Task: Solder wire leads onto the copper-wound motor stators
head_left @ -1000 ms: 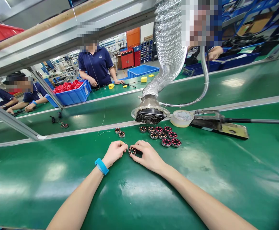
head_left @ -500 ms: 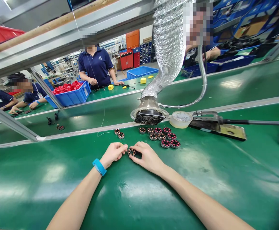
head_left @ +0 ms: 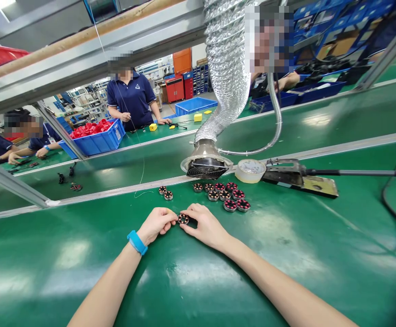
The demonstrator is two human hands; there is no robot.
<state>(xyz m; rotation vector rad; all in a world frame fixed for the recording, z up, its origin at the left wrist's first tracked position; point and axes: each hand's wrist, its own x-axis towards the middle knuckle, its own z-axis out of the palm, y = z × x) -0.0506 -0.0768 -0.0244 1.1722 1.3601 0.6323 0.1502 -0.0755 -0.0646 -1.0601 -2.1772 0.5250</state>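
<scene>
My right hand [head_left: 205,225] grips a small round motor stator [head_left: 183,219], with copper-coloured coils set in a ring, between thumb and fingers. My left hand [head_left: 157,223], with a blue band at its wrist, is closed in a pinch right at the stator's left rim. Whatever those left fingertips hold is too small to make out. Just beyond the hands lie two loose stators [head_left: 168,195]. To their right is a group of several more stators [head_left: 224,195], some with copper-coloured coils and some with pinkish-red ones.
A fume extractor hood [head_left: 206,159] on a silver duct hangs over the green bench [head_left: 269,272]. Beside it are a roll of clear tape [head_left: 250,170] and a soldering iron stand [head_left: 300,179]. A thin wire [head_left: 144,159] dangles from above. Co-workers sit and stand across the bench.
The whole view has shifted slightly. My left fingertips have come closer to the stator's left rim, while my right hand keeps its grip on the stator.
</scene>
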